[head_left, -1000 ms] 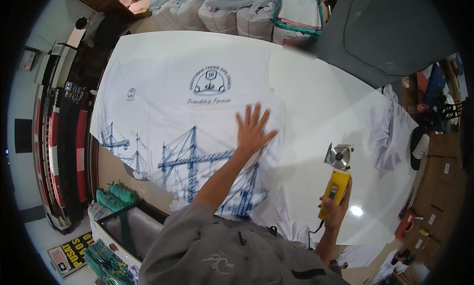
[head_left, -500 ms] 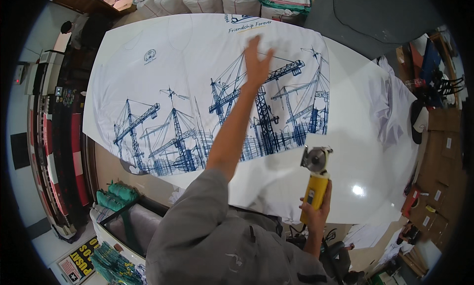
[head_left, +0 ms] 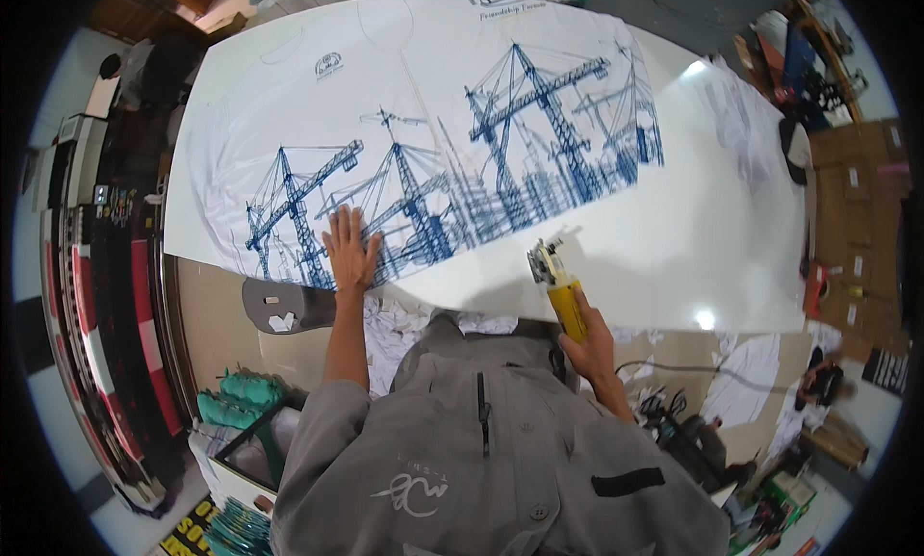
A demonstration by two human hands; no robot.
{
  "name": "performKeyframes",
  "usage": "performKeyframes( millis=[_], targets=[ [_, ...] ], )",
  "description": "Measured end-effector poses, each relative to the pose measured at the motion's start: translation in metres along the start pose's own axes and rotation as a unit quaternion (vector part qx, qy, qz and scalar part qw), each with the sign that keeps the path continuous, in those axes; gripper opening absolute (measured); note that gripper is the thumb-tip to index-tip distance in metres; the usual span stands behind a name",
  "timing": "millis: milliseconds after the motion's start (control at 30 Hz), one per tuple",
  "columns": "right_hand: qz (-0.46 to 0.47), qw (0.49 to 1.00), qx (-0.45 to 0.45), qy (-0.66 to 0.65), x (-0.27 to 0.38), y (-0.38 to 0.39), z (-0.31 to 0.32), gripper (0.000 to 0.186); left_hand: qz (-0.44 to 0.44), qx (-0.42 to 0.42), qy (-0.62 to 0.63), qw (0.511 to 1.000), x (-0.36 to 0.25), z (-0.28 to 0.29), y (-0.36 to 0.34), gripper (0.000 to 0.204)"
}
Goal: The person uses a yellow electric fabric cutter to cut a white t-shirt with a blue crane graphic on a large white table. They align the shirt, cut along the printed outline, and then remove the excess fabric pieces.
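A white fabric piece (head_left: 241, 103) printed with blue construction cranes lies spread over the white table (head_left: 712, 238). Near its front edge, left of centre, my left hand (head_left: 350, 253) rests flat on the print with fingers spread. My right hand (head_left: 594, 349) is wrapped round the yellow body of an electric round-blade cloth cutter (head_left: 564, 304). The cutter's metal head points away from me, over bare tabletop just in front of the fabric's near edge and apart from it. Motion blurs the blade.
Crumpled white fabric (head_left: 746, 137) lies at the table's right end, beside a dark cap (head_left: 795, 150). A dark stool (head_left: 279, 306) stands under the front left edge. Green bundles (head_left: 241, 399) are at lower left; a cable (head_left: 712, 368) runs at right, and cardboard boxes (head_left: 852, 229) stand beyond.
My left hand has come back from the far middle of the fabric to its near left edge. The cutter in my right hand has moved left, its head now tilted left. My view has shifted.
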State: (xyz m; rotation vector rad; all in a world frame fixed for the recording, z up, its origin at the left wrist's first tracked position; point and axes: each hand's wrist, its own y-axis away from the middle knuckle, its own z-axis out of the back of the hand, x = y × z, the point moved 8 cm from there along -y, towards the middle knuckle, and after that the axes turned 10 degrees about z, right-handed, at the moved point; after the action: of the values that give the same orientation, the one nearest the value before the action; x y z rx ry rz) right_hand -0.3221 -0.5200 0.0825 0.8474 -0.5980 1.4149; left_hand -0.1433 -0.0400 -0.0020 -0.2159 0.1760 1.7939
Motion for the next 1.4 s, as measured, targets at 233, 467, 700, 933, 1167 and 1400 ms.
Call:
performKeyframes(
  millis=[233, 467, 700, 933, 1167, 1400],
  targets=[
    [-0.010, 0.997, -0.024, 0.069, 0.031, 0.037, -0.096, 0.097, -0.045, 0.014, 0.005, 0.999, 0.006, -0.004, 0.023, 0.086],
    [0.049, 0.992, -0.065, 0.096, 0.045, 0.030, -0.105, 0.093, -0.033, 0.035, -0.003, 0.999, 0.015, 0.005, 0.035, 0.093],
    [0.017, 0.994, -0.033, 0.099, 0.045, 0.022, -0.100, 0.096, -0.033, 0.023, -0.021, 0.999, 0.010, 0.009, 0.032, 0.094],
    [0.011, 0.992, -0.007, 0.127, 0.050, 0.012, -0.100, 0.097, -0.038, -0.019, 0.026, 0.999, 0.000, 0.005, 0.025, 0.100],
    [0.011, 0.997, -0.011, 0.076, 0.041, 0.003, -0.104, 0.097, -0.031, 0.011, 0.009, 0.999, -0.010, -0.002, 0.018, 0.098],
    [0.011, 0.994, -0.034, 0.104, 0.046, -0.014, -0.107, 0.092, -0.027, 0.010, 0.020, 0.999, -0.010, -0.003, 0.019, 0.097]
  ],
)
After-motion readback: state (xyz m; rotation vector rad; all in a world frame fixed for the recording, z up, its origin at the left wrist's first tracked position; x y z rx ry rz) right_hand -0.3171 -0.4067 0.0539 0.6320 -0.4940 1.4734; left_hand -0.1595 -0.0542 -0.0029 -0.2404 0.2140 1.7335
